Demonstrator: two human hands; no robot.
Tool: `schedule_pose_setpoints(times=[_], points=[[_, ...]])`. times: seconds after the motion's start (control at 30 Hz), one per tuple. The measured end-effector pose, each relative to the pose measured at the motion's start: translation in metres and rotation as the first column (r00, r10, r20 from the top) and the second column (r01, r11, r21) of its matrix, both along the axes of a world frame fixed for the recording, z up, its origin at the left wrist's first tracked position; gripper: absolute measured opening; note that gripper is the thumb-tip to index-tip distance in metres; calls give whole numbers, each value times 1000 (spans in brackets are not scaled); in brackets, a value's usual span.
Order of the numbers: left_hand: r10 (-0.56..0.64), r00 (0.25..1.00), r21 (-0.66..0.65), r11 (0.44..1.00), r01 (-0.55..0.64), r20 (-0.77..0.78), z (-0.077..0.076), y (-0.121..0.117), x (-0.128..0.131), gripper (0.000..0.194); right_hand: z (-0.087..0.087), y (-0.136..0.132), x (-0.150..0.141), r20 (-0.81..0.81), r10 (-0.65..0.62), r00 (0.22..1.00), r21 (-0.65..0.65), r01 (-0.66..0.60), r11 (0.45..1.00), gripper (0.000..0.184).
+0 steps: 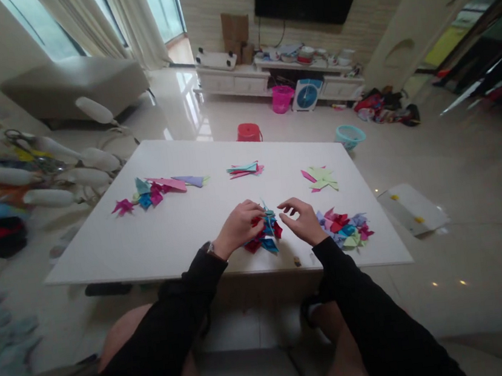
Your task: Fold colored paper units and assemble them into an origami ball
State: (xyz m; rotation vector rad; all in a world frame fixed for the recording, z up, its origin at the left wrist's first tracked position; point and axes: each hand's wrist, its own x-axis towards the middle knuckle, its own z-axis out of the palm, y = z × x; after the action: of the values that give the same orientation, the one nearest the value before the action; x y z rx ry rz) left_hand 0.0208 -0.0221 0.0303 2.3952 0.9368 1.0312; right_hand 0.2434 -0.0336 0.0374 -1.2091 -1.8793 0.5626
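Observation:
Near the front edge of the white table, my left hand is closed, its fingers pinching the top of a cluster of folded paper pieces in blue, red and teal. A thin pale strand seems to run up from the cluster. Just to its right, my right hand holds nothing, thumb and fingers curved and apart. Beside my right wrist lies a pile of folded paper pieces in purple, pink, red, blue and green. A small brown object rests by the table's edge below.
More folded papers lie at the table's left. A flat stack of folded papers is at its back middle, and green and pink ones sit to the right. Beyond stand a red stool and a blue basket.

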Motion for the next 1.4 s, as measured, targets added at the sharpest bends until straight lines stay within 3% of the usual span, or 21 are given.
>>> schedule_pose_setpoints(times=[0.13,0.37,0.5,0.63,0.73,0.87,1.0,1.17,1.3,1.4], points=[[-67,992,43,996,72,-111,-1,13,2,15,3,-7,3,67,76,995,54,-80,995,17],[-133,968,82,985,153,-213,1,20,9,17,-4,4,2,144,64,987,87,-77,993,14],[-97,995,36,995,97,-6,2,16,7,18,-6,4,-1,120,31,992,132,-47,990,10],[157,927,-178,979,-101,341,-7,18,-1,14,-16,0,-5,-97,-66,993,16,68,998,4],[326,850,-429,893,-133,414,-15,27,-8,9,-27,2,-10,-321,-120,939,-191,60,980,11],[386,769,-626,779,23,510,-19,37,-12,15,-36,11,-20,-615,-208,760,-394,-68,916,22],[461,657,-730,653,204,597,-19,34,-8,26,-42,20,-31,-745,-253,617,-476,-226,850,30],[503,584,-769,373,519,638,-21,22,1,31,-48,21,-40,-733,-192,652,-450,-253,857,32],[458,499,-658,310,686,736,-16,14,0,35,-46,18,-43,-728,-189,659,-446,-246,860,38],[473,477,-646,305,700,741,-15,11,1,33,-45,16,-45,-738,-206,642,-453,-245,857,42]])
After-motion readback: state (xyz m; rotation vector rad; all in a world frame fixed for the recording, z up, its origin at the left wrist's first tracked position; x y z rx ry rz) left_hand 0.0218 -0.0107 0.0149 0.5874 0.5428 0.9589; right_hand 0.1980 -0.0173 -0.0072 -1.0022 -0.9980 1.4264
